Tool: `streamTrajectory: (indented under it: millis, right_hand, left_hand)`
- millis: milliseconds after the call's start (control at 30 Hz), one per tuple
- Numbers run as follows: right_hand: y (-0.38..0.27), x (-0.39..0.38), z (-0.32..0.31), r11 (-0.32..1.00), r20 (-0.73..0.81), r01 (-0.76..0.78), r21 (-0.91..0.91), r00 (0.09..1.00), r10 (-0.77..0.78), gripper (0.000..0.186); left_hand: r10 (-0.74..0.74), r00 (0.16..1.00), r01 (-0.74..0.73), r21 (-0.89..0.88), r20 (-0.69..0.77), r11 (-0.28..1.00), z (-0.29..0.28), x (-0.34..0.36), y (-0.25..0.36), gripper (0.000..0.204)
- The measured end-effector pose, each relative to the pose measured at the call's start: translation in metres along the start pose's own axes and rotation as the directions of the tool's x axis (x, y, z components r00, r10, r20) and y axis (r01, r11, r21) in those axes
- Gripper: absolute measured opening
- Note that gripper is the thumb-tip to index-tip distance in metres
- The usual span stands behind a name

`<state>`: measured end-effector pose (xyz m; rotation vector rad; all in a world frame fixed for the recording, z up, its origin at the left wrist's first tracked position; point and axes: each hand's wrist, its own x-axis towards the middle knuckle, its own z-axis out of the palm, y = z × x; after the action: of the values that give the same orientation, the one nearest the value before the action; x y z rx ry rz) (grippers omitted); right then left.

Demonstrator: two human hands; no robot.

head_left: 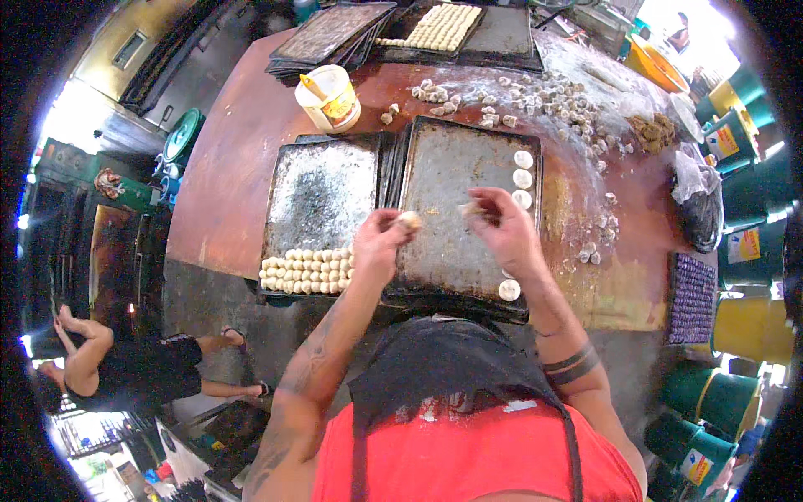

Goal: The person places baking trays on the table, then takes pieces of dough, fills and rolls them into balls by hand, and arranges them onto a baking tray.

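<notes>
My left hand pinches a small pale dough ball between thumb and fingers, over the left part of a dark baking tray. Across the same tray, my right hand is closed, its fingertips round a small lump smeared by motion. White dough rounds form a column along the tray's right edge, partly hidden by my right hand; the nearest round lies by my right forearm. On a second tray to the left, rows of dough balls fill the near end.
A white bucket with an orange-handled tool stands behind the trays. Floury lumps are scattered over the table's far right. Stacked trays and a tray of dough pieces sit at the back. A person is at the left.
</notes>
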<state>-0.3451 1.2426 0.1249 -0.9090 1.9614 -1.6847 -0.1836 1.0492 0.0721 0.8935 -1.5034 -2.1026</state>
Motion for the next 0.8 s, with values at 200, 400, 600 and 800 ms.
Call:
streamTrajectory:
  millis: [200,400,600,800]
  right_hand:
    - [-0.057,-0.005,0.041,0.747,0.077,0.33,-0.577,0.933,-0.352,0.022]
    - [-0.061,-0.008,0.008,0.903,-0.013,0.152,-0.401,0.985,-0.171,0.043]
    - [-0.056,0.007,0.011,0.854,-0.064,-0.127,0.505,0.981,0.183,0.026]
    - [-0.074,0.005,0.019,0.974,-0.261,0.109,0.199,0.964,-0.055,0.025]
  left_hand:
    - [-0.179,0.956,0.237,-0.253,0.233,0.938,0.062,-0.029,0.052,0.031]
    - [0.034,0.946,-0.024,-0.037,0.322,0.999,0.066,-0.024,0.069,0.029]
    - [0.057,0.885,0.151,-0.4,0.463,0.904,0.085,-0.015,0.086,0.036]
    - [0.588,0.74,-0.672,0.322,0.325,0.667,0.099,-0.028,0.09,0.013]
